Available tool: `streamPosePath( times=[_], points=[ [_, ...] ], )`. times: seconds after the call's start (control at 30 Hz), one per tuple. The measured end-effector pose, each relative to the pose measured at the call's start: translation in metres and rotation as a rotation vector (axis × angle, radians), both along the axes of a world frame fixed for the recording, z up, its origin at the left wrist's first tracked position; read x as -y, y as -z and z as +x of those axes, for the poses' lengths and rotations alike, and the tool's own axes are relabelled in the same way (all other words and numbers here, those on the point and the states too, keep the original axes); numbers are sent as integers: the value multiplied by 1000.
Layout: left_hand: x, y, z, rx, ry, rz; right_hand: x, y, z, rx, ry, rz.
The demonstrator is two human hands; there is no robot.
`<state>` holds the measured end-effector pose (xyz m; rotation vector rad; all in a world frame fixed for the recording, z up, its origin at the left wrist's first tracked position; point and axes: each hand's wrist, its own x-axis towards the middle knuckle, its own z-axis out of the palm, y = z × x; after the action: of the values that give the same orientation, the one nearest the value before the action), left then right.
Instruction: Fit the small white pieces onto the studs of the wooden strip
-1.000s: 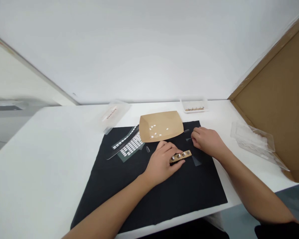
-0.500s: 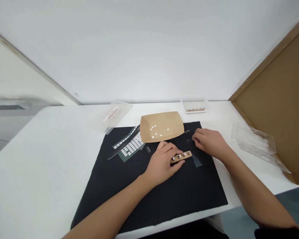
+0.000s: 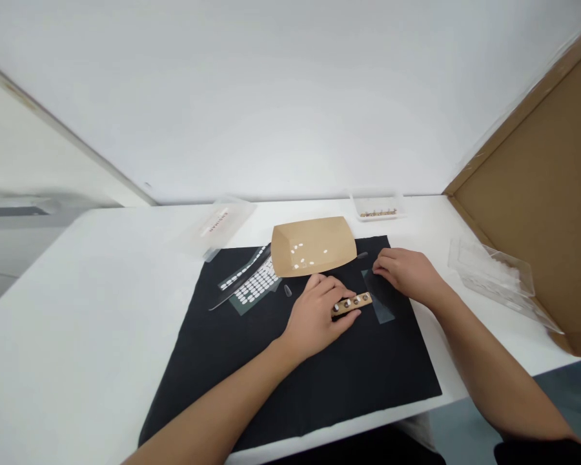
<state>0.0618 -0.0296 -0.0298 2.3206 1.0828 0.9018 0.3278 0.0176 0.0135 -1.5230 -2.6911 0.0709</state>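
My left hand (image 3: 319,314) is closed around the left end of a narrow wooden strip (image 3: 368,298), thumb along the near side and fingers along the far side. Round metal studs and small white pads sit along its top. To the right, my right hand (image 3: 403,271) has its fingertips pinched together at the upper end of a clear film strip (image 3: 382,311) on the black cloth (image 3: 290,381). What the pinch holds, if anything, is too small to make out. A clear nail tip (image 3: 288,290) lies left of my left hand; another (image 3: 363,255) is near the tray.
Beyond my hands stands a brown paper tray (image 3: 334,248) holding several white ovals. Sheets of white oval stickers (image 3: 256,287) lie left, under a dark curved file (image 3: 242,278). Clear boxes (image 3: 377,210) (image 3: 501,278), a plastic pouch (image 3: 223,223) and a cardboard panel (image 3: 537,194) surround the cloth.
My right fingertips have shifted slightly at the film strip, and more of its upper part shows. My left hand keeps its hold on the wooden strip.
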Motion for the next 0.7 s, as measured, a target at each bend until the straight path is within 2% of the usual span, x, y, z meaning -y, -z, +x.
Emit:
streamPosePath(
  times=[0.27, 0.43, 0.7],
  points=[
    [1, -2, 9, 59, -17, 75, 6, -2, -6, 63, 14, 58],
    [3, -1, 14, 23, 8, 142, 10, -5, -5, 58, 39, 55],
    [-1, 2, 9, 27, 16, 154, 32, -21, -10, -116, -126, 156]
  ],
)
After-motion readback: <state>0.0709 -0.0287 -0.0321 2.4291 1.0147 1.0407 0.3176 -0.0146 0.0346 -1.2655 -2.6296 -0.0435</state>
